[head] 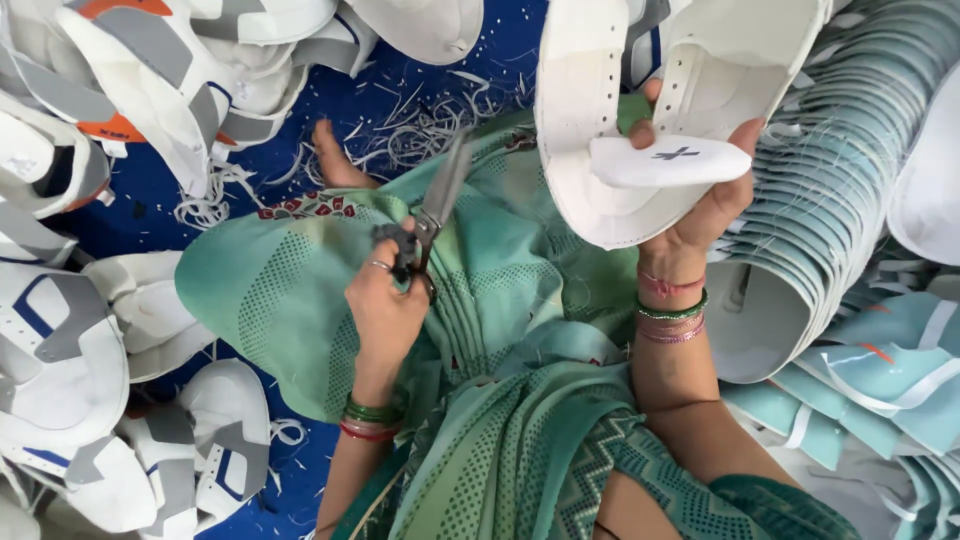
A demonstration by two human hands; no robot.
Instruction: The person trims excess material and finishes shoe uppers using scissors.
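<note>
1. Nearest the camera: green patterned garment (520,400) over the person's lap, filling bottom centre.
2. Far left: pile of white-and-grey shoe uppers (70,350) on the blue floor (150,190), some with orange patches at top left.
3. Left hand (385,305) closed around the handles of metal scissors (432,210), fingers through the loops. Blades nearly together, pointing up and slightly right, over the lap. Ring on one finger, green and red bangles at the wrist.
4. Bare foot (335,160) pokes out above the garment; white trimmed strips (420,125) scattered on the floor just beside it.
5. Right hand (700,190) raised, gripping a white shoe upper (640,110) from below; fingers curled over its lower edge, thumb on the inside. Small white tongue piece with a dark cross mark sits at the fingertips. Scissors and upper are apart.
6. Right: nested stack of pale teal uppers (850,170), more loose ones below.
</note>
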